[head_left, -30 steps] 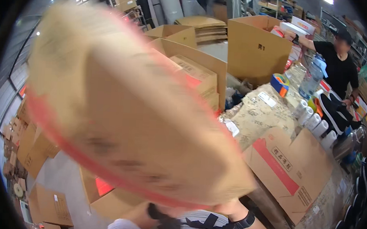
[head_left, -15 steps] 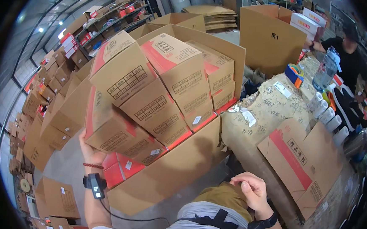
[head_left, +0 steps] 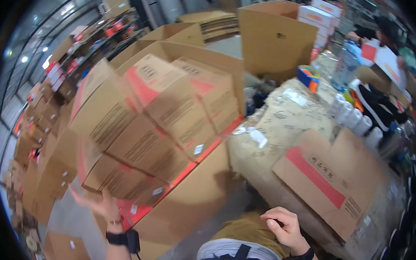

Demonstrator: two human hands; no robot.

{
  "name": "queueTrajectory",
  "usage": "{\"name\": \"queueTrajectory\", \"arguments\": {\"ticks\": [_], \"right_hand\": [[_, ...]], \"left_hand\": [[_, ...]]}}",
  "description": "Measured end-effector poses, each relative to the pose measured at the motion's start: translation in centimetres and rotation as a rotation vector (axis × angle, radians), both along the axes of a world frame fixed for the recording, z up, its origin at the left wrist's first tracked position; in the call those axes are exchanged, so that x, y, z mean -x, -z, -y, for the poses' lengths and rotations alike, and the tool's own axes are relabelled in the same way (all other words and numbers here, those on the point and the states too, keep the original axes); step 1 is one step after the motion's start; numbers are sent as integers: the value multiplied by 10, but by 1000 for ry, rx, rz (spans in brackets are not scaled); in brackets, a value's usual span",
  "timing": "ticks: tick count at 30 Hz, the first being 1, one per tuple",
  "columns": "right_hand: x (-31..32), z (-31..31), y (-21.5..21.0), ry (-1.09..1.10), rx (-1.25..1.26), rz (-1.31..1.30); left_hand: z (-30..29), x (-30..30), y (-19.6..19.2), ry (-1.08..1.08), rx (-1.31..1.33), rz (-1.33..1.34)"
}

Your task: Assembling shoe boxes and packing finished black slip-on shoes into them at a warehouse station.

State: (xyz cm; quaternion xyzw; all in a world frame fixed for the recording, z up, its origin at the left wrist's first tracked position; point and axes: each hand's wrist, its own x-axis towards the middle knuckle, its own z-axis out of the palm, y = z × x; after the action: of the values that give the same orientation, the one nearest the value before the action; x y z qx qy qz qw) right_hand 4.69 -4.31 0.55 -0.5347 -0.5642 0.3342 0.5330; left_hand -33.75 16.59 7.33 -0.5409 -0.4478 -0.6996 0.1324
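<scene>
Several brown shoe cartons with red bands (head_left: 136,130) are stacked in front of me inside a large open cardboard box (head_left: 192,193). My left hand (head_left: 96,205) is beside the lower left carton (head_left: 119,176), fingers spread, with nothing in it. The fingertips overlap that carton's lower edge in view; I cannot tell whether they touch. My right hand (head_left: 285,226) is in front of my waist, fingers curled and thumb bent in. A dark gap shows between thumb and fingers, and whatever is there cannot be made out. Flat red boxes (head_left: 138,210) lie under the stack.
At right, a paper-covered bench (head_left: 249,154) bears a flattened carton (head_left: 322,177), a tape roll (head_left: 309,78), a water jug (head_left: 346,67), white rolls (head_left: 354,117) and black shoes (head_left: 376,109). Behind stands a tall open box (head_left: 275,43). A person (head_left: 385,36) works at far right.
My left hand has let go of the lower left carton's corner and opened, moving down. The view has shifted, so the scene sits further left. My right hand stays near my waist.
</scene>
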Motion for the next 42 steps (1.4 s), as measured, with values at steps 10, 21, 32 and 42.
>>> {"name": "queueTrajectory", "arguments": {"ticks": [10, 21, 32, 42], "right_hand": [[-141, 129, 34, 955, 122, 243], [-153, 186, 33, 1054, 261, -355], [-136, 222, -95, 757, -11, -735], [-181, 83, -87, 900, 220, 797]], "left_hand": [[4, -272, 86, 1512, 881, -656], [27, -344, 73, 1601, 1065, -279], [91, -408, -23, 2164, -154, 127], [-19, -457, 16, 2170, 974, -294]]}}
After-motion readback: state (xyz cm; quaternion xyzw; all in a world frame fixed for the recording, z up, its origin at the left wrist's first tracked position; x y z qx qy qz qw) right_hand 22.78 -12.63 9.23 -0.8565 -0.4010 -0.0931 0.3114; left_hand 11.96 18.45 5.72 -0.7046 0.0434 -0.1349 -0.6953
